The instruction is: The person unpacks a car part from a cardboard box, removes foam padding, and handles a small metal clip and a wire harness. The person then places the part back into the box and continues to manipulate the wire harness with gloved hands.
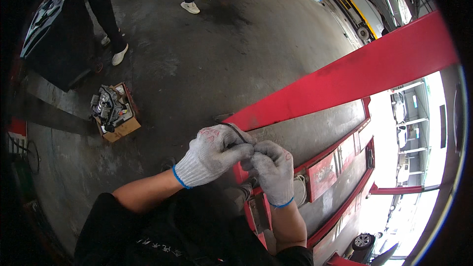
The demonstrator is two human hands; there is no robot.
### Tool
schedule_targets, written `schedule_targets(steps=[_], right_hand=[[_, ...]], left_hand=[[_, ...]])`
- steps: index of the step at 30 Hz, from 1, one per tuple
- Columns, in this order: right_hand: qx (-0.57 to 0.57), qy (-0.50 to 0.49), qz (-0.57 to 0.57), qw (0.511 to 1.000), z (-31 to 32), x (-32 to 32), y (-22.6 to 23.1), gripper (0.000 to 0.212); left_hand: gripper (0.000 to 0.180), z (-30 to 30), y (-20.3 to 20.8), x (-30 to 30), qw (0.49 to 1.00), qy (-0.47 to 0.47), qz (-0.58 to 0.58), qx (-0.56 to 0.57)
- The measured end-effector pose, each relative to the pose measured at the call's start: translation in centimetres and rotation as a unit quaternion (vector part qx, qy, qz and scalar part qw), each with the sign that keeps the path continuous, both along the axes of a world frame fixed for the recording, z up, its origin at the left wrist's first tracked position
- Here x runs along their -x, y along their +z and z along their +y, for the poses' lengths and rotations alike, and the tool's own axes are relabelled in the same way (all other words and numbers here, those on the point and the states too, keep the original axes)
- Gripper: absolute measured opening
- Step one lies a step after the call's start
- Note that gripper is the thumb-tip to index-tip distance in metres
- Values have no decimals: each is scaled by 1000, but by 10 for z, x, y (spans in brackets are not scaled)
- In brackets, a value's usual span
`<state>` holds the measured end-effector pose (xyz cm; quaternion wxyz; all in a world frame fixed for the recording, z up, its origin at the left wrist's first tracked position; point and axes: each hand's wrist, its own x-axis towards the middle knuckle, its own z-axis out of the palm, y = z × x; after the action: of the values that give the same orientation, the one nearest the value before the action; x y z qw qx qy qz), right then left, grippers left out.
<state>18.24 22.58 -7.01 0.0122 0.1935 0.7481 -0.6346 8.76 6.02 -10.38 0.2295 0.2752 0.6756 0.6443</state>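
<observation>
Both my hands wear whitish knit work gloves with blue cuffs, and they meet in front of my body. My left hand (pixel 211 153) is closed, with a thin black strip (pixel 233 131) curving between its thumb and fingers. That strip runs down toward the spot where the fingertips of both hands come together. Pinched closed against the left fingertips is my right hand (pixel 272 170); whatever lies between its fingers is hidden. Just beyond my hands a red steel beam (pixel 340 76) slants up to the right.
A cardboard box (pixel 123 129) of metal parts sits on the grey floor to the left. Farther back stand a dark cabinet (pixel 61 44) and two people, seen by their legs. Red lift framing (pixel 322 177) lies at right, with vehicles beyond.
</observation>
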Motion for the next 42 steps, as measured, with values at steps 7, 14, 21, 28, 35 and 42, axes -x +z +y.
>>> schedule_targets(steps=[7, 14, 21, 28, 35, 42], right_hand=[[23, 42, 80, 996, -6, -1, -19, 23], [32, 76, 58, 995, -6, 6, -5, 22], [81, 79, 55, 992, -9, 8, -2, 18], [119, 88, 88, 985, -5, 11, -13, 25], [110, 125, 69, 984, 1, 22, -11, 23], [140, 64, 40, 987, -11, 27, -6, 20]], left_hand=[[21, -12, 6, -8, 984, 23, -169, -55], [20, -12, -3, -13, 982, 45, -172, -61], [26, -8, -7, -17, 985, 90, -123, -85], [26, -5, -1, -15, 945, 94, -283, -132], [28, -8, -7, -9, 955, 92, -223, -174], [27, -11, -5, -8, 978, 112, -142, -103]])
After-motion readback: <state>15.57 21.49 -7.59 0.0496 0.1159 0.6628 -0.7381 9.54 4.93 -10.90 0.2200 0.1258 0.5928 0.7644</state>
